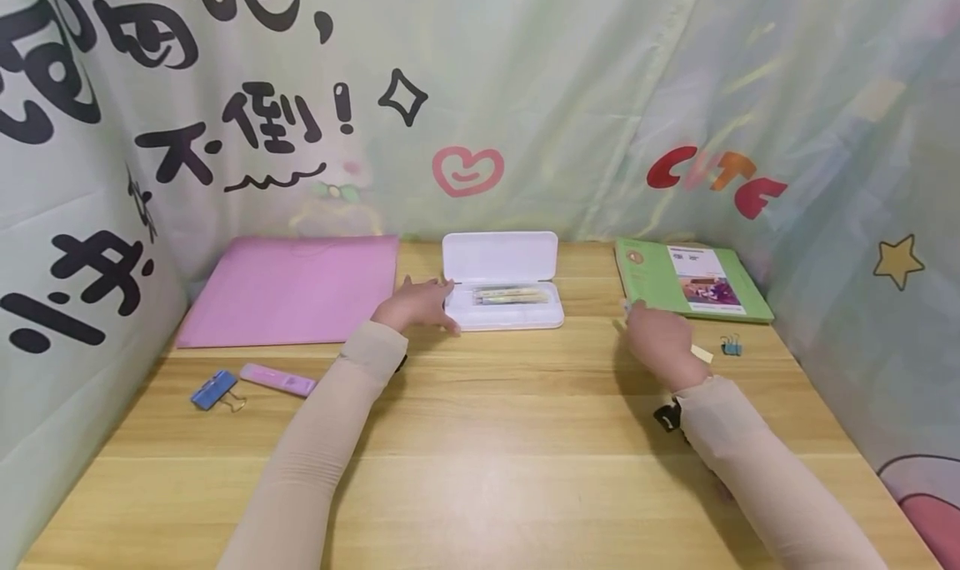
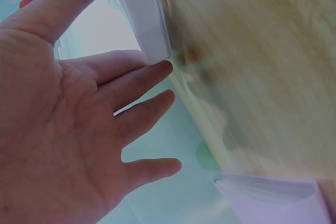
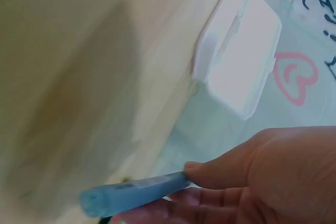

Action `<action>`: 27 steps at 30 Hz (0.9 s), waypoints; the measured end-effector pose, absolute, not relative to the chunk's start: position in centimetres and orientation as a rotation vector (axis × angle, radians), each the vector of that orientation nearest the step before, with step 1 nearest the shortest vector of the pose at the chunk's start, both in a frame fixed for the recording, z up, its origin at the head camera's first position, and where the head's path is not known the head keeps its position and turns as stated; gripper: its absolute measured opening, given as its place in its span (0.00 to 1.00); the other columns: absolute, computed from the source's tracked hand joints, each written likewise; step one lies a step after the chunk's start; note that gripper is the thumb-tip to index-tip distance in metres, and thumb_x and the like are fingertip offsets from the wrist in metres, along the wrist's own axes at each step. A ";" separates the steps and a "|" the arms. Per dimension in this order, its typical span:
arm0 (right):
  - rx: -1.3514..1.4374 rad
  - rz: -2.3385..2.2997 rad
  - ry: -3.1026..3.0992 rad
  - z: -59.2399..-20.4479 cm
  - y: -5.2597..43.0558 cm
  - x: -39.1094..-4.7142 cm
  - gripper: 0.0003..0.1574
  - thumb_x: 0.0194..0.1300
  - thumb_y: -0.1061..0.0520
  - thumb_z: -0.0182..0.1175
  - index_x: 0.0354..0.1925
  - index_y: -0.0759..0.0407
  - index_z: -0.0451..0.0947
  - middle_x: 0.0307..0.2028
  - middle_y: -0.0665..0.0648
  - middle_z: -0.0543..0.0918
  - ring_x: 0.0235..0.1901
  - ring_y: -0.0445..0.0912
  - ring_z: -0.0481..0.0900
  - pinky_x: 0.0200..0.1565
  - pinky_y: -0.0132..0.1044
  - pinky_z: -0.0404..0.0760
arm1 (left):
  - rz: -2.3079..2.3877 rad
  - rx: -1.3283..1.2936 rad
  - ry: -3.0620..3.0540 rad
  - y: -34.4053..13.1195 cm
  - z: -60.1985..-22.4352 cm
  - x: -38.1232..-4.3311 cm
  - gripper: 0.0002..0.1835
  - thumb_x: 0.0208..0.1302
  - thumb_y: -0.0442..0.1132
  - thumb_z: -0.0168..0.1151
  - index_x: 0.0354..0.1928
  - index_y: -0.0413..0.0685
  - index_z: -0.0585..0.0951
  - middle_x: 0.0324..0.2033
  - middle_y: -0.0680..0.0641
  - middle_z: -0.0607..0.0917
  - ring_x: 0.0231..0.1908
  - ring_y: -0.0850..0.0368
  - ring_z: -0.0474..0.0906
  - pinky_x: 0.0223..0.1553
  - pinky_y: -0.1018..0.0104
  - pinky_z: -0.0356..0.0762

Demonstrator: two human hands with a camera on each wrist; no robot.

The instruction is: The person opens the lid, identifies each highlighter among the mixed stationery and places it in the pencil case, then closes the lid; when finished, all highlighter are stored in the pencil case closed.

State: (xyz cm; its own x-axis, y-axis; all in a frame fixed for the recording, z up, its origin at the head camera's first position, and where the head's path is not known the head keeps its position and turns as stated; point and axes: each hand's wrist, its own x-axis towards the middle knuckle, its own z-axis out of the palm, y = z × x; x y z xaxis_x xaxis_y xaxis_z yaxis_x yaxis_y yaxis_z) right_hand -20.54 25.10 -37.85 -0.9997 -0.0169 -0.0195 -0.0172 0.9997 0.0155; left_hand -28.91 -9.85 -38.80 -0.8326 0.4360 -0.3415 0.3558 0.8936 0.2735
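A white pencil case (image 1: 512,322) stands open at the back of the table, its lid (image 1: 500,257) raised and several slim pens or pencils (image 1: 510,295) inside. At its left end is my left hand (image 1: 416,305), thumb and forefinger about the corner and the other fingers spread straight. The case's end wall (image 2: 144,17) shows close against those fingers in the left wrist view. My right hand (image 1: 663,345) pinches a blue pen-shaped stick (image 3: 137,191) with a pale label between thumb and fingers, in front of a green book (image 1: 652,282); its kind I cannot tell.
A pink folder (image 1: 300,291) lies at the back left. In front of it are a blue binder clip (image 1: 214,388) and a slim pink stick (image 1: 277,379). Beyond my right hand lie a small teal binder clip (image 1: 731,347) and a cream piece (image 1: 702,353). Printed curtains (image 1: 570,120) enclose the table.
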 end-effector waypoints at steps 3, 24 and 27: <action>-0.158 0.045 3.201 -37.2 23.0 -21.6 0.17 0.66 0.55 0.39 0.36 0.68 0.69 0.11 0.58 0.67 0.12 0.51 0.68 0.10 0.43 0.65 | 0.273 0.581 2.665 -10.0 -38.8 -29.0 0.52 0.43 0.62 0.60 0.66 0.50 0.47 0.63 0.49 0.55 0.63 0.54 0.43 0.56 0.42 0.25; -0.931 0.266 3.300 -39.8 11.5 -29.3 0.08 0.61 0.56 0.50 0.31 0.54 0.77 0.20 0.54 0.72 0.20 0.47 0.71 0.14 0.40 0.70 | 0.240 0.597 2.679 -10.1 -39.3 -29.1 0.53 0.41 0.64 0.60 0.66 0.51 0.48 0.63 0.52 0.54 0.63 0.54 0.43 0.57 0.41 0.27; -0.942 0.284 3.299 -40.3 11.1 -29.8 0.08 0.60 0.54 0.52 0.31 0.54 0.77 0.20 0.54 0.71 0.19 0.47 0.71 0.13 0.39 0.69 | 0.223 0.591 2.681 -10.0 -39.0 -29.0 0.53 0.42 0.64 0.60 0.66 0.51 0.48 0.63 0.51 0.54 0.63 0.53 0.42 0.57 0.42 0.27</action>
State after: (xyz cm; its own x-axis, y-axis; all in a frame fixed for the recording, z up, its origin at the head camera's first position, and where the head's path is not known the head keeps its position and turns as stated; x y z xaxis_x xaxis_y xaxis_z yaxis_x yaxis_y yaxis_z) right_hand -29.75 11.07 -40.32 -0.8087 -0.5371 0.2399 -0.4881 0.8403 0.2359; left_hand -29.03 -10.00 -39.03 -0.8371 0.4331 -0.3343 0.3719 0.8986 0.2328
